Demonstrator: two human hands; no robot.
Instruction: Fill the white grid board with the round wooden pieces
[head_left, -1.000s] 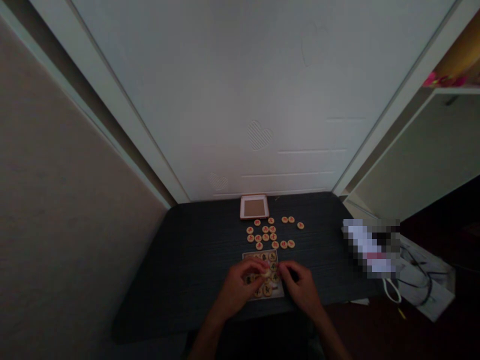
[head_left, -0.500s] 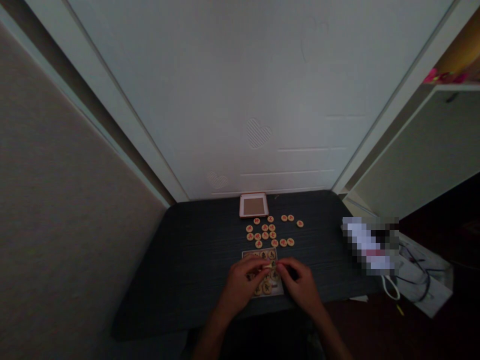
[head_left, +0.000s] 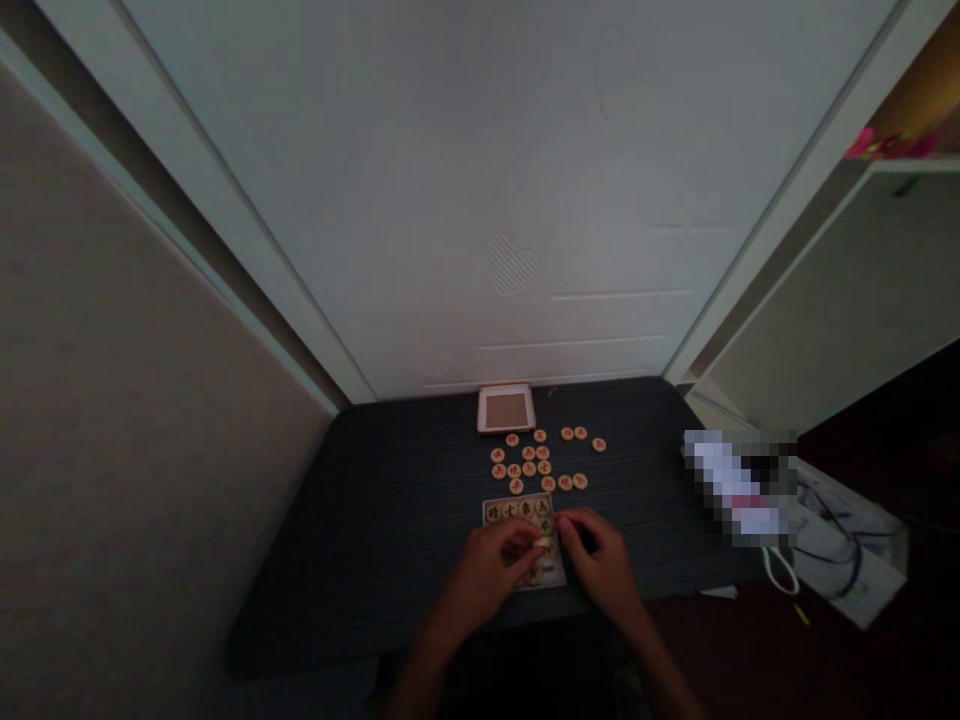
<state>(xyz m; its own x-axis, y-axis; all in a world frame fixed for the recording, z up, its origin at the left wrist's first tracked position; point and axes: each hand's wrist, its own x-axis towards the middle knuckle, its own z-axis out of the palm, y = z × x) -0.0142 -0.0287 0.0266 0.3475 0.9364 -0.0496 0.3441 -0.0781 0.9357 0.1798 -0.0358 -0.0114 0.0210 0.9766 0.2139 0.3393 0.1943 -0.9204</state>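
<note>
A left hand [head_left: 480,568] pinches a disc [head_left: 541,542] above a tray [head_left: 555,578] on the bench [head_left: 375,520]; a right hand [head_left: 601,560], fingertips together, waits alongside, its hold unclear. The crowded tray seems to demand a light, level grip.

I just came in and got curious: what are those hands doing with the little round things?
The left hand pinches a round piece over a tray of black-marked pieces. The right hand is at the tray's right edge; I can't tell if it holds anything. Red-marked pieces lie on the dark table beyond the tray.
</note>
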